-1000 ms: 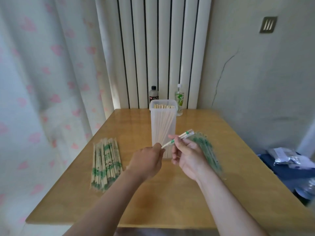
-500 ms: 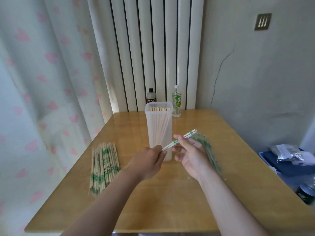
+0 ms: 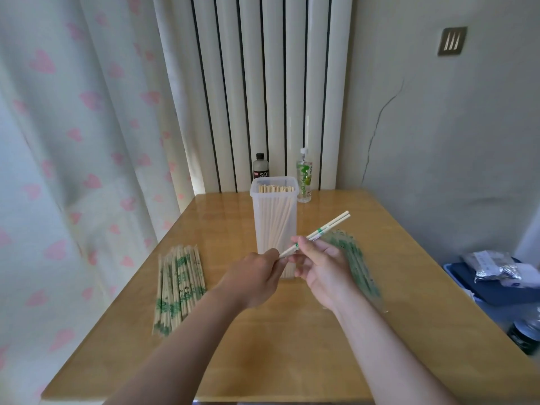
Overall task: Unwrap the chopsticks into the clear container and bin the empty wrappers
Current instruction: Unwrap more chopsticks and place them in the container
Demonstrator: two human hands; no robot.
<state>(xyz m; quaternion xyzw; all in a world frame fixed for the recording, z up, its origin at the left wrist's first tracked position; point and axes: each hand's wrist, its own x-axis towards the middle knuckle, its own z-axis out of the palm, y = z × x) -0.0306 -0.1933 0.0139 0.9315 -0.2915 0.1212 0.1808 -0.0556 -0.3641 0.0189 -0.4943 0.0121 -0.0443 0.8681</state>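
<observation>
Nearest, over the middle of the table: your left hand pinches the near end of a chopstick pair, and your right hand pinches it a little further up. The hands are close but not touching. The pair slants up and away to the right, bare tips clear of the film wrapper; how far the film has slid, cannot tell. Judgement: sticks light, stiff and smooth, so hold the wood with the left and draw the film off with the right. Film thin and limp, likely to cling or tear; take it by the green band, not a loose edge. Toward the left edge, a pile of wrapped chopsticks. Just behind your right hand, empty wrappers lie on the table, not yet binned. Beyond, the clear container stands upright, well stocked with bare sticks. At the far edge, a dark bottle and a green-labelled bottle. No bin that I can make out.
</observation>
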